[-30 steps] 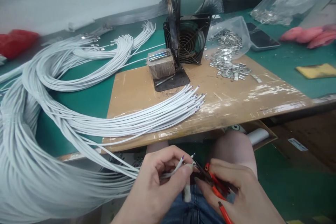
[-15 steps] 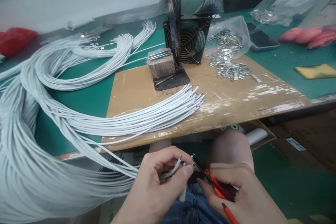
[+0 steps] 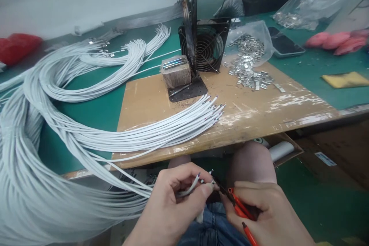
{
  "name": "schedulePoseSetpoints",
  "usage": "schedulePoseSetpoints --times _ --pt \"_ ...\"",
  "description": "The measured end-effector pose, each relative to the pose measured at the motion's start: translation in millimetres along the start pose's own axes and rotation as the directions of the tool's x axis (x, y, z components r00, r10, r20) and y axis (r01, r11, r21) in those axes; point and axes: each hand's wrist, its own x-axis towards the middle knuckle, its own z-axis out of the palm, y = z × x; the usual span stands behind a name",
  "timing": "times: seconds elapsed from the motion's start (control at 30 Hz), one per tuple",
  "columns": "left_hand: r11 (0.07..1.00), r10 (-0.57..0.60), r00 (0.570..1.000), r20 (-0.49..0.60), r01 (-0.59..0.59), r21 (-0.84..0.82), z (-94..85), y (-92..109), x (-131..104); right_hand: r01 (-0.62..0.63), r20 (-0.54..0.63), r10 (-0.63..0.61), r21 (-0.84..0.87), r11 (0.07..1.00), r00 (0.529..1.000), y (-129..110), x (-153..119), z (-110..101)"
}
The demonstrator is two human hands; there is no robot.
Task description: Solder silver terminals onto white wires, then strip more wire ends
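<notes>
We hold the work low over our lap, below the bench edge. Our left hand [image 3: 173,203] is closed on a few white cable ends [image 3: 191,186], pinching them between thumb and forefinger so the stripped tips stand just clear of the fingers. Our right hand [image 3: 268,215] is closed on red-handled cutters [image 3: 238,207], their dark nose touching the cable tips. In our judgement the cut goes best with the tips pinched close behind the blades, held level, and the cutters square to the wire.

The bench [image 3: 302,102] has a tan board over green matting. On it lie a bundle of cables [image 3: 161,127], a fan [image 3: 206,44], a block [image 3: 176,72] and loose metal clips [image 3: 249,75]. A phone [image 3: 285,46] lies beyond them.
</notes>
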Motion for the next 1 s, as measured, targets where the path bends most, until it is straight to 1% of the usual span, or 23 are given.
schedulePoseSetpoints --times 0.1,0.17,0.23,0.3,0.33,0.4,0.43,0.47,0.53,0.6,0.67,0.77,0.83,0.9,0.93,1.0 --pt "0.999 0.013 0.999 0.040 -0.011 -0.042 -3.3 -1.6 4.5 -0.059 -0.065 0.062 0.047 0.997 0.996 6.6 0.2 1.2" --pt "0.998 0.043 0.996 0.078 -0.039 -0.041 -7.2 -4.2 8.0 -0.154 -0.123 0.167 0.105 0.982 0.978 8.0 0.2 2.3" --pt "0.998 0.056 0.992 0.109 -0.055 -0.018 -11.1 -7.1 11.0 -0.267 -0.189 0.298 0.174 0.948 0.936 6.5 -0.2 3.1" --pt "0.999 0.054 0.992 0.118 -0.054 0.001 -13.8 -9.5 12.7 -0.348 -0.238 0.398 0.223 0.910 0.886 3.7 -0.8 2.7" --pt "0.998 0.059 0.991 0.116 -0.060 -0.002 -14.6 -10.2 13.2 -0.377 -0.256 0.431 0.235 0.896 0.865 2.6 -1.1 1.9" --pt "0.994 0.109 0.988 0.105 -0.110 -0.002 -15.3 -10.8 13.5 -0.413 -0.301 0.471 0.238 0.879 0.829 2.5 -1.8 -1.0" --pt "0.989 0.143 0.984 0.103 -0.145 0.012 -15.3 -10.8 13.5 -0.414 -0.319 0.471 0.233 0.880 0.822 3.7 -2.2 -2.7" --pt "0.984 0.171 0.980 0.103 -0.175 0.031 -15.3 -10.7 13.4 -0.399 -0.325 0.456 0.229 0.888 0.829 5.6 -2.6 -4.6" --pt "0.978 0.188 0.975 0.116 -0.196 0.067 -15.2 -10.7 12.9 -0.333 -0.310 0.396 0.237 0.912 0.864 10.2 -3.3 -7.9" --pt "0.987 0.149 0.981 0.122 -0.156 0.048 -15.2 -11.3 12.0 -0.264 -0.297 0.335 0.254 0.930 0.894 13.2 -3.5 -10.5" --pt "0.993 0.114 0.987 0.114 -0.116 0.012 -15.7 -12.3 10.7 -0.217 -0.312 0.297 0.267 0.939 0.902 12.2 -2.6 -12.0" --pt "0.994 0.110 0.990 0.091 -0.112 0.012 -16.9 -14.2 8.5 -0.178 -0.353 0.287 0.309 0.934 0.891 3.0 1.7 -11.5" --pt "0.993 0.114 0.988 0.100 -0.115 0.014 -17.1 -15.6 7.3 -0.160 -0.353 0.298 0.371 0.915 0.887 -6.7 6.1 -8.8" --pt "0.994 0.105 0.987 0.120 -0.109 0.023 -15.8 -16.9 6.3 -0.138 -0.324 0.296 0.432 0.891 0.898 -17.4 10.5 -4.6" --pt "0.993 0.106 0.987 0.118 -0.112 0.045 -14.6 -17.3 5.8 -0.131 -0.312 0.295 0.455 0.881 0.903 -22.6 12.2 -2.1" --pt "0.983 0.125 0.988 0.089 -0.135 0.125 -11.2 -17.5 4.8 -0.123 -0.321 0.304 0.479 0.869 0.897 -31.4 14.0 2.7"
